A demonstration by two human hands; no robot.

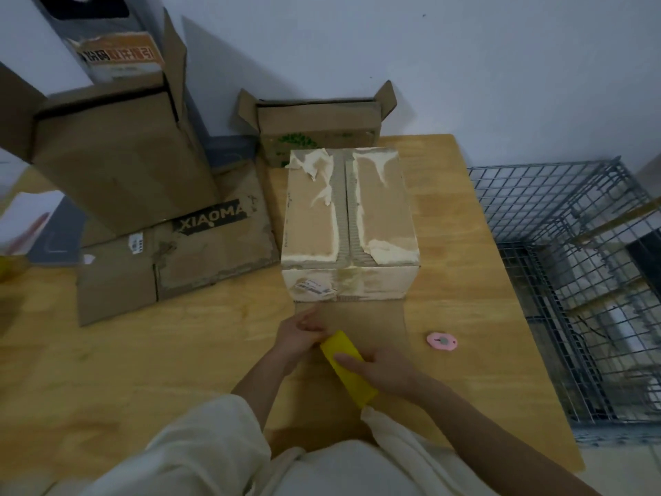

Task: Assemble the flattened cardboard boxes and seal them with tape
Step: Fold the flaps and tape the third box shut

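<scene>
"xiaoma" is read upside down in black on the flattened carton (200,252) lying at the left of the wooden table (125,359); a tall open box (118,155) is stood on it. orange chinese print is seen on a torn label (118,53) at the far left, and green print on the open box (318,134) against the wall. a small white sticker, too blurred to read, is carried on the near face of the closed box (348,223), whose long axis and top seam run near to far. a flat cardboard sheet (361,316) is spread in front of it. the yellow tape roll (348,366), seen edge-on, is slanted from far left to near right; it is gripped by the right hand (379,370), while its far end is pinched by the left hand (300,338). a pink cutter (442,341) is lain to the right, beside a wire cage (572,281).
</scene>
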